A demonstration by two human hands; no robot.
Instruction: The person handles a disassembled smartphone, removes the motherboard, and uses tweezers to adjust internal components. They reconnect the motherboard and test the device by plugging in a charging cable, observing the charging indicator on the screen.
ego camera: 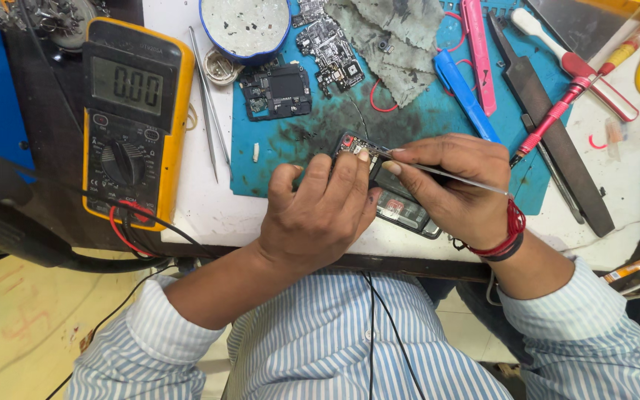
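An opened phone (401, 211) with its back off lies on a blue work mat (320, 126) near the table's front edge. My left hand (320, 215) rests over it, fingers pressing down on its upper part. My right hand (453, 185) pinches thin metal tweezers (409, 163), whose tips touch the phone's top corner by my left fingertips. A red thread band circles my right wrist. Most of the phone is hidden under both hands.
A yellow multimeter (136, 111) with red and black leads stands at left. Spare tweezers (209, 111), circuit boards (275, 90), a grey cloth (398, 37), a round blue dish (244, 30), blue and pink pry tools (468, 89), a file (550, 126) and a red screwdriver (557, 111) lie around.
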